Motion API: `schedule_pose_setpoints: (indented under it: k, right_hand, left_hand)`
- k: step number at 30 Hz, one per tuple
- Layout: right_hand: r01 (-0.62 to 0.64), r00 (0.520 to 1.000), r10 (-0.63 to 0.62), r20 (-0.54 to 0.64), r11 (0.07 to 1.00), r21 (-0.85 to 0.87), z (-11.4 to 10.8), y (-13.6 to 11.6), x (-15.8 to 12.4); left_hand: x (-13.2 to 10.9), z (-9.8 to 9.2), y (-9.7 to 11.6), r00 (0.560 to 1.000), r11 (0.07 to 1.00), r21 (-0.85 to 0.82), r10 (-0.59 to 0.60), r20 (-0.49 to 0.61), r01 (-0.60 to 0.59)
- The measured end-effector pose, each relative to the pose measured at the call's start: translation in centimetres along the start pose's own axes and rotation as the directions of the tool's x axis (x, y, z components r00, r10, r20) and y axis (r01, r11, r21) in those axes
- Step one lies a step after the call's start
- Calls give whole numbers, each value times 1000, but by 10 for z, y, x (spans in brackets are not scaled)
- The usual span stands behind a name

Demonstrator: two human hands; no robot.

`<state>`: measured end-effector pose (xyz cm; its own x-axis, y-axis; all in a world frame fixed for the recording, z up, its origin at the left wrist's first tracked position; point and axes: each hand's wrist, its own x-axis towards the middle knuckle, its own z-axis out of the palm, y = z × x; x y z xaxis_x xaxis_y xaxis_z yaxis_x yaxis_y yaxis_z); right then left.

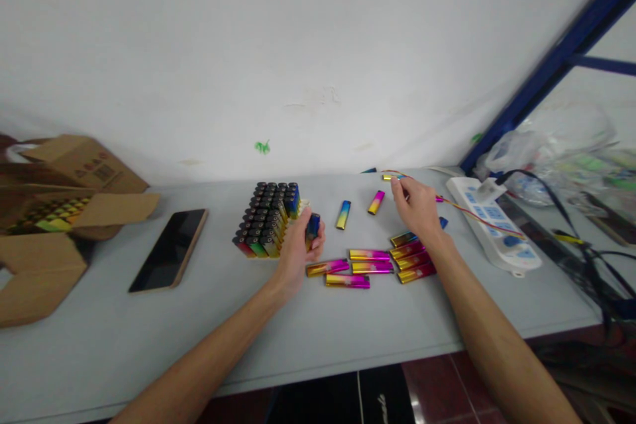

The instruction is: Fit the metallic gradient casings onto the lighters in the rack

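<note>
My left hand (297,245) is closed around a dark blue lighter (313,230), at the right side of a pale tray packed with upright lighters (258,218). Black ends point upward in its rows, and part of the tray is behind my fingers. Over the right part of the table, my right hand (416,204) has its fingers curled together; whatever they hold is hidden. Near it lie a yellow-and-blue lighter (343,214) and a pink-and-yellow lighter (376,203). Closer to me are several gold-and-magenta lighters (371,267) and red-and-gold lighters (415,270).
A white power strip (497,225) with a plug and cables lies at right, a thin red-yellow wire (477,217) reaching across it. On the left are a phone (169,250) and an open cardboard box (94,202). Plastic bags (527,152) sit behind a blue frame (541,73).
</note>
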<state>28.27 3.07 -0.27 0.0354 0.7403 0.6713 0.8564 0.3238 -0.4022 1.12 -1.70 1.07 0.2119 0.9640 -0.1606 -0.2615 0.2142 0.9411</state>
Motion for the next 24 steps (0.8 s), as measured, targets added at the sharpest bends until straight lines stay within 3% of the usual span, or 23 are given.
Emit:
schedule_pose_setpoints:
  k: [3,6,9,12,18,24]
  right_hand:
    - [4,1000,-4,-1,1000,5,0,-1,1]
    - [8,1000,-8,-4,1000,12,0,-1,2]
    - [3,1000,-3,-14,1000,17,0,-1,2]
    - [1,1000,-1,-18,1000,17,0,0,2]
    - [8,1000,-7,-14,999,34,2,1,2]
    - [10,1000,-10,-2,999,52,1,-1,2]
  left_hand:
    - [1,0,8,991,991,56,122,50,-125]
    - [0,-5,24,947,918,233,311,77,-321]
    - [0,-17,42,900,797,428,421,114,-427]
    - [1,-34,63,858,617,636,491,150,-464]
    - [16,-67,98,848,335,838,467,250,-431]
    - [34,-85,101,862,95,891,318,395,-444]
